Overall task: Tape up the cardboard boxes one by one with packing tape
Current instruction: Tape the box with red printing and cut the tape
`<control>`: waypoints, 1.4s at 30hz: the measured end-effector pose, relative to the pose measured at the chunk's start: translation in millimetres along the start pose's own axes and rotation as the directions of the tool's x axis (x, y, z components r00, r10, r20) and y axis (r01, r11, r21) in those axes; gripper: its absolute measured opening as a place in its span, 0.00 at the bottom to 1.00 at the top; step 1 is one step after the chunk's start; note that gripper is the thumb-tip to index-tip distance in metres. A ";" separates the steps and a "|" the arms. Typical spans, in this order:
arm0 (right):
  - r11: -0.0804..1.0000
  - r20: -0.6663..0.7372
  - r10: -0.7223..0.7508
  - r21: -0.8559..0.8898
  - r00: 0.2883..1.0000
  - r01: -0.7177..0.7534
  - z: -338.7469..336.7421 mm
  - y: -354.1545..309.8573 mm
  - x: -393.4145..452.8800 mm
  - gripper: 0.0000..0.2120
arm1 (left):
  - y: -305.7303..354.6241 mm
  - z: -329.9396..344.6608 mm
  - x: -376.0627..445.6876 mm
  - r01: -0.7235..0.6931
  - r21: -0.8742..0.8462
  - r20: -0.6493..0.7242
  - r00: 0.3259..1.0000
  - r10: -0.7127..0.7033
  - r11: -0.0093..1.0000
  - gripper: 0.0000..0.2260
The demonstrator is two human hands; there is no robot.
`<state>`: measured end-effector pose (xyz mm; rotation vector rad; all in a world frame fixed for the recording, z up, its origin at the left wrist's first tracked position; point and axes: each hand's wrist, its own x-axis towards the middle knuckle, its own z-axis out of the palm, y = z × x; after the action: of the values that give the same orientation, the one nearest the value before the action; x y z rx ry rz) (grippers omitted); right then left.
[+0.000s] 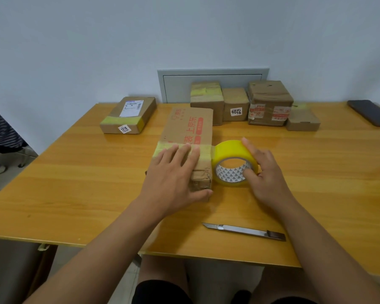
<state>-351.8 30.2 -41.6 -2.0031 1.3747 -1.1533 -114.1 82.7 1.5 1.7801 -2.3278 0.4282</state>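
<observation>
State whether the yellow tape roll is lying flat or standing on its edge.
Standing on edge: the tape roll shows its open core to the camera, beside the box, held by the right hand.

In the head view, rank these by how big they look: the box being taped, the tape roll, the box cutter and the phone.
1. box being taped
2. tape roll
3. box cutter and phone: look alike; the phone is farther and cut off.
</observation>
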 end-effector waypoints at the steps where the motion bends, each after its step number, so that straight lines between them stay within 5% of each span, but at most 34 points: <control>1: 1.000 -0.001 0.002 0.003 1.000 -0.002 0.1 0.5 -0.4 0.34 | 0.6 0.6 -0.3 0.005 -0.004 0.017 1.000 -0.005 1.000 0.47; 11: 0.999 0.021 0.023 0.021 1.000 -0.023 2.8 -1.8 -4.9 0.37 | -0.7 -3.6 4.6 0.047 0.005 0.228 0.973 -0.047 0.999 0.48; 22: 0.989 0.120 0.132 0.050 0.984 -0.139 -0.7 -11.1 -10.2 0.41 | -4.0 -0.3 0.9 0.039 -0.009 0.170 0.985 -0.036 0.999 0.46; 28: 0.967 0.027 0.127 0.220 0.991 -0.130 -9.6 -33.0 -1.3 0.37 | -12.5 -3.3 -10.6 0.122 -0.220 0.060 0.992 -0.112 0.968 0.46; 31: 0.959 -0.021 0.078 0.275 0.997 -0.070 -13.0 -55.3 10.0 0.35 | -10.5 -7.6 -17.8 0.196 -0.449 0.002 0.976 -0.219 0.872 0.45; 35: 0.927 0.017 -0.021 0.374 1.000 0.013 -6.7 -86.5 24.8 0.35 | -0.1 -1.2 -27.4 0.192 -0.803 -0.031 0.932 -0.361 0.564 0.43; 38: 0.910 0.064 -0.075 0.413 0.995 0.042 7.1 -104.5 33.9 0.38 | 0.2 4.9 -31.4 0.189 -0.895 -0.002 0.904 -0.427 0.404 0.43; 42: 0.890 0.139 -0.088 0.456 0.986 0.015 27.2 -116.6 39.5 0.40 | -11.7 9.0 -40.2 0.224 -0.923 0.059 0.886 -0.459 0.314 0.46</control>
<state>-260.7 38.8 45.1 -1.7515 0.8760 -1.1824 -91.9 113.5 -18.2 1.4006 -1.3710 -0.6397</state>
